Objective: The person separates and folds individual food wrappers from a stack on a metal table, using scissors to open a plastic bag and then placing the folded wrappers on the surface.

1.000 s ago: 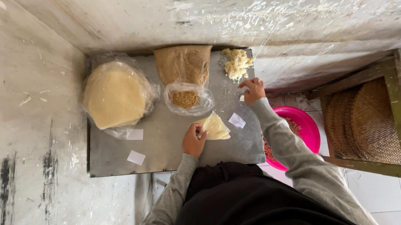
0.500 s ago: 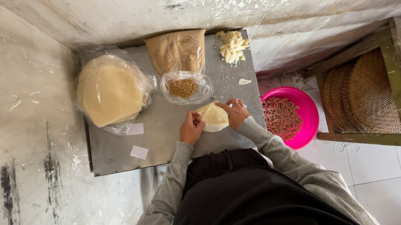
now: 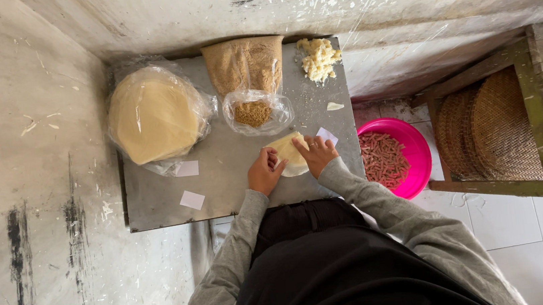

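Note:
A pale dough sheet [image 3: 290, 154] lies on the grey metal table [image 3: 226, 170] near its front edge. My left hand [image 3: 265, 172] presses on the sheet's left side with curled fingers. Over the right side of the sheet rests my right hand [image 3: 316, 154], fingers bent down onto it. Both hands touch the sheet and fold it. A heap of pale yellow crumbly filling [image 3: 319, 59] lies at the table's far right corner.
A plastic-wrapped stack of round dough sheets [image 3: 153, 116] sits at the table's left. An open bag of brown crumbs [image 3: 248, 81] stands at the back middle. A pink bowl [image 3: 413, 145] of rolled pieces stands right of the table, beside woven trays [image 3: 490, 126] in a wooden rack.
My right hand came back from the filling heap at the far right corner to the dough sheet. Both hands now close over the sheet.

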